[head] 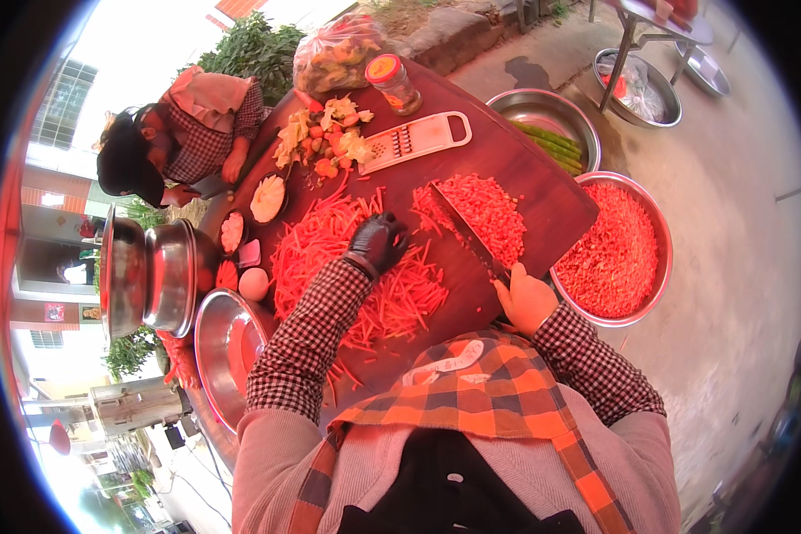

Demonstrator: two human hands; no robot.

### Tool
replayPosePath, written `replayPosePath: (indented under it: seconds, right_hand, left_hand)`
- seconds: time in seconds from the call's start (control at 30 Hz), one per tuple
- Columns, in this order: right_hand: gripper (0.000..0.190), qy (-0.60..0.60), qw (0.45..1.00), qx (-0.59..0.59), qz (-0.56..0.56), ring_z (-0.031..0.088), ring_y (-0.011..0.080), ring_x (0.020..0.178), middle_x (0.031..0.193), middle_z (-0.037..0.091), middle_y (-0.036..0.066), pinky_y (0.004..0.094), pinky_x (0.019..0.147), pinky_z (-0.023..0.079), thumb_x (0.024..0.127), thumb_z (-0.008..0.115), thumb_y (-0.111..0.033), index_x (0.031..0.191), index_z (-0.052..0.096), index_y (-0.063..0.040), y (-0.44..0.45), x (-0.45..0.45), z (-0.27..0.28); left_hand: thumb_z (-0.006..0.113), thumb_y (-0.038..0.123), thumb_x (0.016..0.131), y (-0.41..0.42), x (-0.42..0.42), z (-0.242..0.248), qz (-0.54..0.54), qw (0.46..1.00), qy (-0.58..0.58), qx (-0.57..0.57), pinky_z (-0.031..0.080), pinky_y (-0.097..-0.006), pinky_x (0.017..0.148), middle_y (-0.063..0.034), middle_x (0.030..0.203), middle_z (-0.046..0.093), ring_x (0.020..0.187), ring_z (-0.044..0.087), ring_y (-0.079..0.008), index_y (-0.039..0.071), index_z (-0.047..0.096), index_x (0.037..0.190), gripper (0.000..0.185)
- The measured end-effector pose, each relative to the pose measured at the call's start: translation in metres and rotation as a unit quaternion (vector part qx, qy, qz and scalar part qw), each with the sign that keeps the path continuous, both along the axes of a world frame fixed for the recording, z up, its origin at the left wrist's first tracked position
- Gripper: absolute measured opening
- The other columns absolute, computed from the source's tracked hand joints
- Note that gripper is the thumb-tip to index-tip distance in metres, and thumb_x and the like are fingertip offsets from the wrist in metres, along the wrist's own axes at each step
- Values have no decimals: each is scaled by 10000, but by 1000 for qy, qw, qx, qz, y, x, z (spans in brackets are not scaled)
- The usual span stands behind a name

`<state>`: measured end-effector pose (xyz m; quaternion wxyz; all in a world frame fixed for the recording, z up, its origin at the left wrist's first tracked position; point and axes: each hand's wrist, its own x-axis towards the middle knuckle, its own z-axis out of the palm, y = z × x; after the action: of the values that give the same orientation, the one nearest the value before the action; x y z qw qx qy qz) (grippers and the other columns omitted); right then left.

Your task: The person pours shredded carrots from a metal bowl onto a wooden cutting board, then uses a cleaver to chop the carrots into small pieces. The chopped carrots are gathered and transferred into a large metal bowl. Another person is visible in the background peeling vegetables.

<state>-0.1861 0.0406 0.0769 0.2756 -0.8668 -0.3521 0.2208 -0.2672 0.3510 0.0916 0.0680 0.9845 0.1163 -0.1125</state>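
My left hand (378,244), in a black glove, rests with curled fingers on a heap of shredded carrot (327,233). Whether strips are inside its fingers is hidden. My bare right hand (526,300) is wrapped around the handle of a kitchen knife (466,230). The blade points away to the upper left, along the near side of a pile of finely diced carrot (490,210). Both piles lie on a dark reddish wooden table (541,193). A bare strip of wood separates my left hand from the blade.
A steel bowl of chopped carrot (611,250) stands by the table's right corner; a basin with green stalks (551,147) is behind it. A grater (417,141), a glass jar (395,85) and vegetable trimmings (327,137) lie beyond. Steel bowls (230,347) line the left. Another person (193,133) stands across.
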Motion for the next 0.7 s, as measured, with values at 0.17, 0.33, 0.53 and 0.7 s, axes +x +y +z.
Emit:
replayPosePath:
  seconds: [0.17, 0.33, 0.53, 0.7]
  right_hand:
    - [356, 18, 999, -28, 4, 665, 409, 695, 711, 647, 243, 489, 615, 530, 960, 521, -326, 979, 461, 23, 3, 0, 4]
    - [358, 11, 1000, -20, -5, 656, 411, 676, 702, 638, 248, 489, 592, 521, 952, 540, -321, 970, 459, 27, 2, -3, 0]
    - [358, -2, 1000, 3, -8, 645, 415, 648, 684, 625, 253, 484, 559, 510, 949, 552, -312, 956, 459, 34, 0, -4, -2]
    - [352, 21, 1000, -8, -9, 657, 407, 676, 687, 633, 253, 479, 590, 521, 947, 553, -311, 964, 462, 29, 1, -2, 1]
  left_hand:
    - [486, 599, 902, 0, 50, -8, 281, 957, 31, 72, 312, -453, 1124, -219, 1498, 336, 1371, 338, -390, 151, 402, 1446, 709]
    - [623, 500, 821, -7, 47, -57, 208, 975, -81, 9, 372, -524, 1043, -237, 1408, 420, 1289, 392, -432, 162, 499, 1369, 655]
    - [639, 91, 825, -15, -15, -69, 12, 978, -206, -26, 523, -430, 787, -182, 981, 652, 896, 626, -359, 38, 702, 988, 183]
    - [649, 206, 850, -33, -61, -16, -126, 982, -83, -112, 478, -451, 928, -193, 1169, 612, 1068, 584, -378, 55, 634, 1169, 353]
